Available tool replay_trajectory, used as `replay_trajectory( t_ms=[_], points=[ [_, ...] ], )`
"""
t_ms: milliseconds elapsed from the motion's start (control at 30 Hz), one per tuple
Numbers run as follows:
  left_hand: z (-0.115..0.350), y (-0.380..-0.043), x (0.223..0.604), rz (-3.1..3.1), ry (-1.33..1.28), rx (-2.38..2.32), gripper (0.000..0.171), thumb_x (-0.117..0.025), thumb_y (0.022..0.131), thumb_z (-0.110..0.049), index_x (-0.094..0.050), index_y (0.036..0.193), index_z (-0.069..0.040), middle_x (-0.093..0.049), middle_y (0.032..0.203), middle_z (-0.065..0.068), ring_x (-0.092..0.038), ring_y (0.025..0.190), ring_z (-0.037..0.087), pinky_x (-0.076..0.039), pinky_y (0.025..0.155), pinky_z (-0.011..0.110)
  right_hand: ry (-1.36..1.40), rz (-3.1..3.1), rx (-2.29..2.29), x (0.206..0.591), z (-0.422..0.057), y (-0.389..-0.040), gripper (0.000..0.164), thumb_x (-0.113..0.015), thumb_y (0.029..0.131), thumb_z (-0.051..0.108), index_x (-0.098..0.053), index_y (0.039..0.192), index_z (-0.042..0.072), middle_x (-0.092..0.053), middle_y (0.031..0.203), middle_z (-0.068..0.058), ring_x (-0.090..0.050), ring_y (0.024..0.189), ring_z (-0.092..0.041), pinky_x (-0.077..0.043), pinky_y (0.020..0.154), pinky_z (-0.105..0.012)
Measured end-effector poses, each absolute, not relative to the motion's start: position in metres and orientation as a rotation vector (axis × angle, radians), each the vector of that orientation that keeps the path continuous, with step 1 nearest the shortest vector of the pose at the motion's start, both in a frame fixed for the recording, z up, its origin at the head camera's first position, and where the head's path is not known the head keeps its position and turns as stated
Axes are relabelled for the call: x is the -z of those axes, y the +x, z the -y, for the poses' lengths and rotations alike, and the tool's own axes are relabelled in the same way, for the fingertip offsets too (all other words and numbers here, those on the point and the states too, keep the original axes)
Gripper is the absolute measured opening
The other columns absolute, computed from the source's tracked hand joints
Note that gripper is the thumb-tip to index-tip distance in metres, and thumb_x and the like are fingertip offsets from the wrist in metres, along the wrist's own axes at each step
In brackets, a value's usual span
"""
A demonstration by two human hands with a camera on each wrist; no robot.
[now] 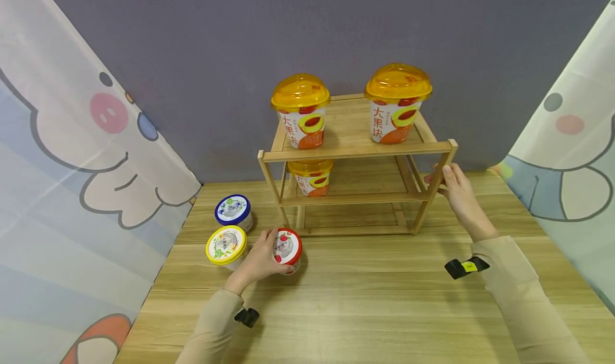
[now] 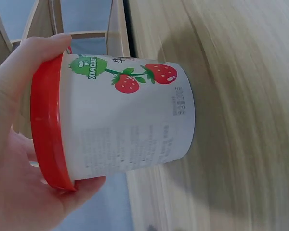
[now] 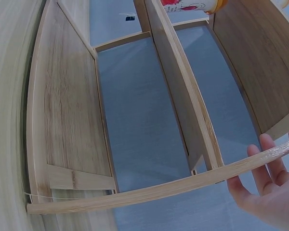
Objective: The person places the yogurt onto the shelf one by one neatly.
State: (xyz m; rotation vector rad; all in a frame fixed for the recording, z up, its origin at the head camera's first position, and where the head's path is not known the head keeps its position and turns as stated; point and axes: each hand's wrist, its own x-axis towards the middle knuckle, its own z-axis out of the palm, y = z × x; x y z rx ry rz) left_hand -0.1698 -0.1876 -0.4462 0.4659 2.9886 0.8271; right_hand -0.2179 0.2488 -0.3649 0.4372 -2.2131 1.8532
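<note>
My left hand [image 1: 258, 258] grips a white tub with a red lid [image 1: 287, 246] and strawberry prints, thumb and fingers around the lid's rim. In the left wrist view the tub [image 2: 130, 115] is upright, its base right at the tabletop. At the right, my right hand [image 1: 460, 197] holds the front right post of a three-tier wooden shelf [image 1: 357, 151], with the thumb and fingers on either side of the post [image 3: 178, 185]. Left of the held tub are a yellow-lidded tub [image 1: 226, 245] and a blue-lidded tub [image 1: 233, 210].
Two fruit cups with domed orange lids, a left one [image 1: 301, 111] and a right one [image 1: 397, 103], stand on the top tier. A similar cup [image 1: 312, 178] stands at the left of the middle tier. A grey wall [image 1: 192, 76] rises behind the wooden table [image 1: 365, 300].
</note>
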Motion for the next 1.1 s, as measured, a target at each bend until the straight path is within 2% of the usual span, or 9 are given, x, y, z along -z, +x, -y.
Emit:
replay_trajectory(
  t_ms=[233, 400, 500, 667, 867, 1100],
  points=[
    [0.184, -0.175, 0.448, -2.982, 0.488, -0.947, 0.101, -0.082, 0.051, -0.036, -0.035, 0.132, 0.001, -0.042, 0.117, 0.015, -0.046, 0.097, 0.025, -0.044, 0.082, 0.039, 0.434, 2.198, -1.86, 0.365, -0.248, -0.218, 0.028, -0.026, 0.096, 0.035, -0.043, 0.111, 0.019, -0.052, 0.094, 0.0, -0.05, 0.091, -0.007, -0.04, 0.074, -0.012],
    [0.178, -0.177, 0.439, -2.955, 0.481, -0.999, 0.102, -0.082, 0.051, -0.038, -0.033, 0.134, -0.004, -0.039, 0.123, 0.015, -0.045, 0.101, 0.025, -0.044, 0.083, 0.042, 0.429, 2.194, -1.867, 0.365, -0.248, -0.218, 0.028, -0.026, 0.096, 0.036, -0.042, 0.112, 0.019, -0.052, 0.093, -0.001, -0.051, 0.092, -0.007, -0.04, 0.074, -0.012],
    [0.173, -0.179, 0.43, -2.946, 0.531, -1.032, 0.1, -0.082, 0.052, -0.037, -0.034, 0.134, -0.004, -0.036, 0.128, 0.017, -0.044, 0.105, 0.028, -0.043, 0.085, 0.043, 0.431, 2.182, -1.877, 0.365, -0.249, -0.218, 0.029, -0.027, 0.095, 0.036, -0.043, 0.111, 0.018, -0.053, 0.093, -0.001, -0.051, 0.092, -0.008, -0.04, 0.074, -0.013],
    [0.165, -0.181, 0.418, -2.933, 0.626, -1.061, 0.098, -0.082, 0.053, -0.035, -0.035, 0.133, -0.004, -0.037, 0.126, 0.014, -0.044, 0.105, 0.025, -0.044, 0.084, 0.042, 0.424, 2.194, -1.872, 0.364, -0.249, -0.219, 0.029, -0.027, 0.095, 0.037, -0.042, 0.112, 0.019, -0.053, 0.094, -0.001, -0.051, 0.091, -0.008, -0.04, 0.074, -0.014],
    [0.156, -0.182, 0.405, -2.9, 0.701, -1.055, 0.101, -0.081, 0.055, -0.039, -0.03, 0.137, -0.012, -0.035, 0.128, 0.012, -0.042, 0.106, 0.023, -0.044, 0.083, 0.041, 0.432, 2.211, -1.864, 0.363, -0.249, -0.219, 0.029, -0.026, 0.096, 0.036, -0.042, 0.112, 0.019, -0.052, 0.095, -0.001, -0.05, 0.092, -0.01, -0.04, 0.074, -0.015],
    [0.144, -0.183, 0.393, -2.854, 0.792, -1.033, 0.102, -0.081, 0.056, -0.039, -0.028, 0.138, -0.007, -0.033, 0.13, 0.01, -0.04, 0.109, 0.024, -0.042, 0.085, 0.042, 0.429, 2.214, -1.861, 0.365, -0.248, -0.218, 0.028, -0.026, 0.096, 0.036, -0.042, 0.112, 0.02, -0.052, 0.094, 0.0, -0.051, 0.092, -0.007, -0.04, 0.074, -0.013]
  ],
)
